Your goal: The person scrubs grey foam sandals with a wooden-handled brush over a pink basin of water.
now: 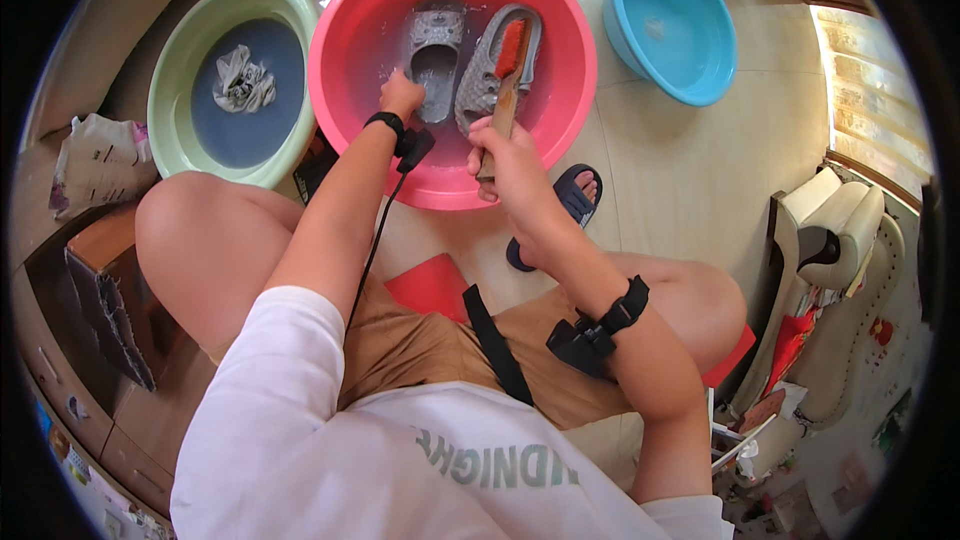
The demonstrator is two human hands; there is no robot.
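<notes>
Two grey textured clogs lie in a large pink basin (577, 50) with cloudy water in it. My left hand (402, 96) is closed at the side edge of the left clog (437, 35); its fingertips are partly hidden. My right hand (500, 152) grips the handle of a scrub brush (508, 90) with a wooden back and red bristles. The brush head lies over the right clog (478, 80), its red bristles showing from above.
A pale green basin (163, 100) on the left holds greyish water and a crumpled pale cloth (243, 80). On the right stands a blue basin (670, 75). My foot wears a dark slipper (575, 198) close by the pink basin. A torn cardboard box (105, 280) sits at the left.
</notes>
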